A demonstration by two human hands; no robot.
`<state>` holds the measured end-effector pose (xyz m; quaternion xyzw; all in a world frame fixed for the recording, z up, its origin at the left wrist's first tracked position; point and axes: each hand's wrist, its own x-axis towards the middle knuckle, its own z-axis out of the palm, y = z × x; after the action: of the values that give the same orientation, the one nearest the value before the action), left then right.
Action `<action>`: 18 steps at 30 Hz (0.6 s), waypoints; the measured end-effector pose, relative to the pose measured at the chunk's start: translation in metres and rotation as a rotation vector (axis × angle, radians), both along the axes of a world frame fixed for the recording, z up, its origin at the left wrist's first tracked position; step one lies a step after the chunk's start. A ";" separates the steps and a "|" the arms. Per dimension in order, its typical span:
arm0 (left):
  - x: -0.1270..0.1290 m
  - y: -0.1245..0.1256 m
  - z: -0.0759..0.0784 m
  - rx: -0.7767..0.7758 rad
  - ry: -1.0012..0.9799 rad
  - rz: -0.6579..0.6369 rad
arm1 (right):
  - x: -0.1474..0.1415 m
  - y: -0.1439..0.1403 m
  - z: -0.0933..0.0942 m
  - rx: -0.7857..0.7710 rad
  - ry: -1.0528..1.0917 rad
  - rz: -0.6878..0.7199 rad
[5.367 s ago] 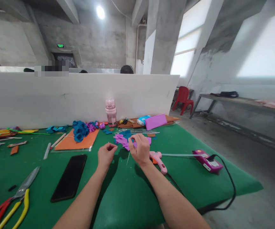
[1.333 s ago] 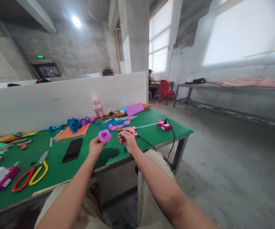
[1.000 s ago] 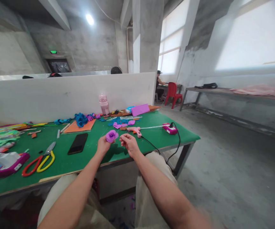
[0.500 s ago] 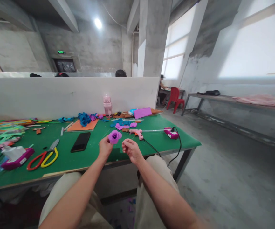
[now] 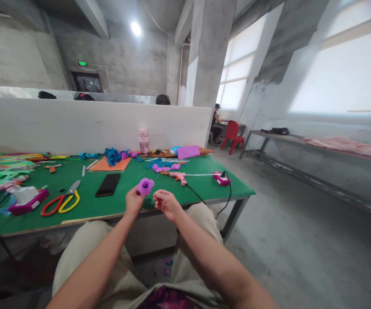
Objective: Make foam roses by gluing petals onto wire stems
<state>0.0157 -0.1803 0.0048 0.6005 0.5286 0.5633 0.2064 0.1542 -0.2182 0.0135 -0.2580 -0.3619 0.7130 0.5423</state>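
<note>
My left hand (image 5: 134,201) is closed on a purple paper flower (image 5: 146,186) with a dark centre, held above the front edge of the green table. Just right of the bloom is my right hand (image 5: 167,204), its fingers curled and pinched together; whether something small is between them I cannot make out. Behind the hands lies a pink glue gun (image 5: 179,177) with a clear glue stick in its back. Loose purple petals (image 5: 161,169) and blue petals (image 5: 159,162) are scattered beyond it.
Left of my hands lie a black phone (image 5: 108,185) and scissors (image 5: 63,201) with red and yellow handles. A pink bottle (image 5: 143,141) stands by the white partition (image 5: 108,124). Cords run from magenta power strips (image 5: 221,179). A person (image 5: 216,122) sits far off near a red chair (image 5: 233,135).
My view has shifted, so the table and both hands appear further left. The flower remains in my left hand, and my right hand stays pinched beside it.
</note>
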 end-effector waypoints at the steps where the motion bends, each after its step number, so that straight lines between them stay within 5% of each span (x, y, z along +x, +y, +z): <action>1: 0.000 0.000 -0.001 -0.003 0.003 0.000 | 0.000 -0.002 0.000 -0.021 0.001 -0.024; 8: 0.002 0.001 -0.006 0.015 0.090 0.023 | -0.007 -0.002 -0.004 -0.092 0.081 -0.240; 18: -0.006 0.026 -0.017 0.046 0.153 0.093 | -0.015 0.025 -0.025 0.081 0.077 -0.388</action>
<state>0.0098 -0.1546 -0.0125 0.6212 0.5570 0.5368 0.1254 0.1388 -0.1932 -0.0119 -0.2734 -0.3130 0.5894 0.6928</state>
